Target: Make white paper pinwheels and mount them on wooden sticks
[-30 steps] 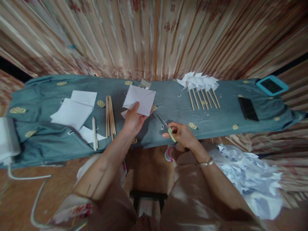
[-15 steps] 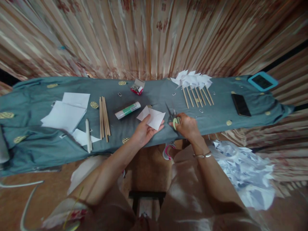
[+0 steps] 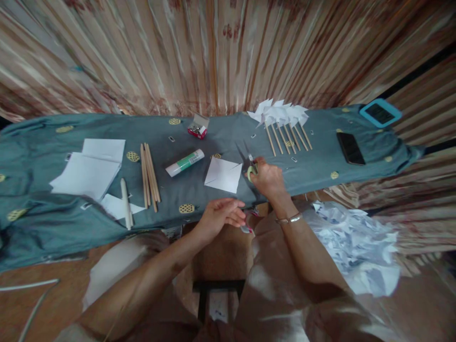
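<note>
Your left hand (image 3: 219, 219) holds nothing; its fingers are apart and loosely curled, palm turned partly inward, at the near edge of the desk (image 3: 302, 168). Your right hand (image 3: 269, 179) is clamped on the scissors (image 3: 252, 173) by their pale green handle, the blades pointing away from you (how far they are parted is too blurred to tell). The square (image 3: 224, 175), white and marked with slits or creases running in from its corners, lies flat on the cloth between the tube (image 3: 185, 163) and the scissors, touched by neither of your hands. Beyond the tube sits the small red box (image 3: 198, 127), its flap up and little metal bits inside. Left of the tube you have a bundle of wooden sticks (image 3: 149, 175), then the white rod (image 3: 125, 204) lying partly over a loose scrap, with the paper stack (image 3: 89, 172) farther left. To the right, beyond your right hand, the white pinwheels (image 3: 280, 114) lie in an overlapping row, their sticks toward you; the dark phone (image 3: 351, 148) and the blue-framed device (image 3: 380, 114) lie past them. Below the desk, beside your right arm, is a heap of white paper (image 3: 352, 254).
</note>
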A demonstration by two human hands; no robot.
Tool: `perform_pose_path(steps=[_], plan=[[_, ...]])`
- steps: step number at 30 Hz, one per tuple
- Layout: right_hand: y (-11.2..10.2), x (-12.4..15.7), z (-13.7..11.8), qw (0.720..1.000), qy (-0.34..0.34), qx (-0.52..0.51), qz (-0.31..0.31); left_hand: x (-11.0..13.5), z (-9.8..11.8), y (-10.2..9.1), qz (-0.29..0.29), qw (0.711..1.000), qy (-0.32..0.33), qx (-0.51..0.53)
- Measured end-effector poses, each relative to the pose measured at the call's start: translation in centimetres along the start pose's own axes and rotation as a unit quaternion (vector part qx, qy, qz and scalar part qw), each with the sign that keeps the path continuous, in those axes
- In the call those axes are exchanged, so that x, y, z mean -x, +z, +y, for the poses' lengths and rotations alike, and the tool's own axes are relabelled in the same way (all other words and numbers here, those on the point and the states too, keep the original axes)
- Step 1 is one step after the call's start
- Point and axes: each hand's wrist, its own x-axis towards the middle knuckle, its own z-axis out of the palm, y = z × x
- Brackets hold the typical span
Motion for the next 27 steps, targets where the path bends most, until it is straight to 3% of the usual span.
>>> perform_pose_path(steps=[1,2,4,6,9,12,22,24,27], plan=[[-0.1,0.0,-0.1,1.000,0.003,0.011,-0.002,-0.3,0.0,-0.7,0.023,0.993,0.072,-0.091],[-0.1,-0.1,-0.3,1.000,0.003,0.019,-0.002,-0.7,0.1,-1.4,0.049,0.966,0.158,-0.197],[-0.2,-0.1,-0.4,1.000,0.002,0.026,0.002,-1.7,0.4,-3.0,0.094,0.870,0.311,-0.371],[-0.2,-0.2,-0.5,1.000,-0.002,0.027,0.004,-2.7,0.8,-4.3,0.112,0.793,0.361,-0.478],[-0.2,-0.1,-0.3,1.000,-0.005,0.025,0.005,-3.7,0.9,-5.2,0.102,0.738,0.342,-0.572],[0.0,0.0,0.0,1.000,-0.011,0.023,0.011,-3.9,0.6,-5.1,0.080,0.721,0.316,-0.612],[1.0,0.3,1.5,0.994,-0.042,-0.022,0.095,-3.3,0.4,-5.0,0.053,0.701,0.266,-0.659],[1.0,0.5,1.0,0.986,-0.089,-0.063,0.125,-3.3,0.4,-5.0,0.051,0.699,0.264,-0.663],[1.7,1.0,-0.5,0.955,-0.226,-0.139,0.134,-3.2,0.3,-5.0,0.051,0.697,0.267,-0.663]])
